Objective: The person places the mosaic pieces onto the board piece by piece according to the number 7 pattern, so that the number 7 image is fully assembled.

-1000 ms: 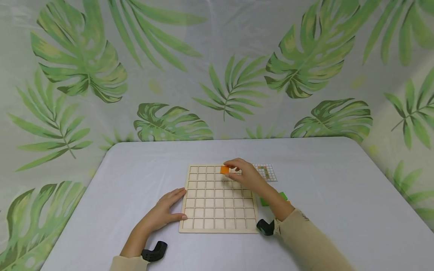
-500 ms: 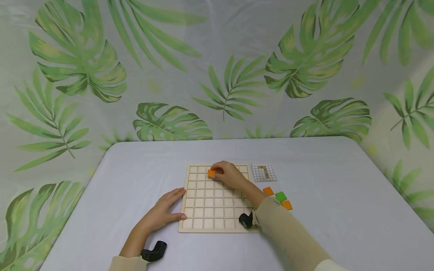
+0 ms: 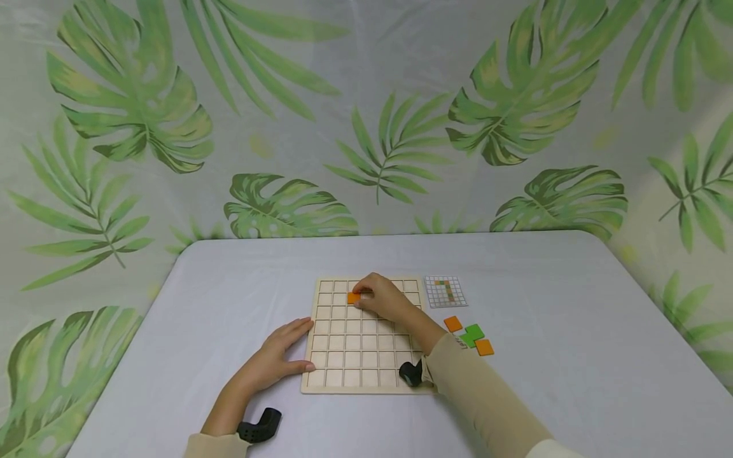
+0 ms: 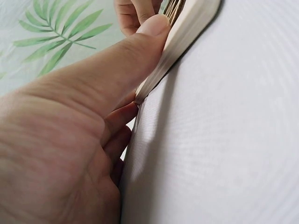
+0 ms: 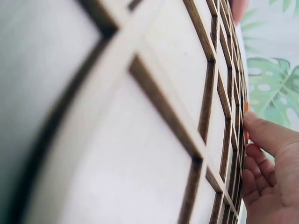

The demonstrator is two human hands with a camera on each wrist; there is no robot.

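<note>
A pale wooden grid board [image 3: 353,343] lies flat on the white table. Over its upper rows my right hand [image 3: 386,300] pinches a square orange tile [image 3: 353,298] between thumb and fingers, left of the board's middle. A thin orange edge of that tile [image 5: 246,107] shows by the thumb in the right wrist view; whether it sits fully in a cell I cannot tell. Along the board's left edge rests my left hand [image 3: 280,353], fingers extended. Its thumb [image 4: 152,28] touches the board's rim in the left wrist view.
Right of the board lie loose tiles: an orange one [image 3: 453,324], green ones [image 3: 474,331] partly behind the right sleeve, and another orange one [image 3: 484,346]. A small printed grid card [image 3: 445,292] lies by the upper right corner. Behind the table hangs a leaf-patterned cloth [image 3: 401,210].
My right hand has carried the orange tile leftward across the upper rows and slightly down towards the board. Loose tiles and the card have come into fuller view. The left hand stays put.
</note>
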